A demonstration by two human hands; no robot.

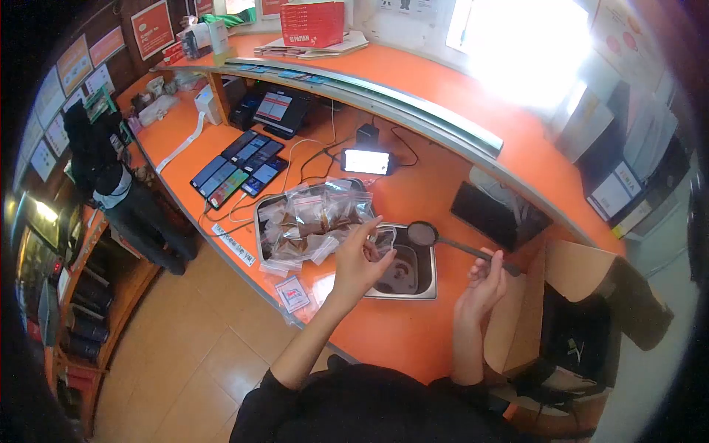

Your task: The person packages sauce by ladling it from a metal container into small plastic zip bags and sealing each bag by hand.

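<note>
My left hand (pixel 356 264) is curled with thumb and forefinger around a small clear plastic bag (pixel 385 238). My right hand (pixel 481 289) grips the dark handle of a ladle (pixel 423 234), whose round bowl is close to the bag. Below both is a small metal container (pixel 433 280) with something dark inside. Beside it, left of my left hand, a metal tray (pixel 260 229) is heaped with several clear zip bags (pixel 310 210) of brown contents. A printed packet (pixel 292 294) lies at the counter's front edge.
An open cardboard box (pixel 517 317) stands at the right. A dark tablet (pixel 495 214), a lit phone (pixel 366 162) and several other phones (pixel 236 168) lie on the orange counter (pixel 421 196) among cables. Another person (pixel 111 177) in dark clothes stands at the far left.
</note>
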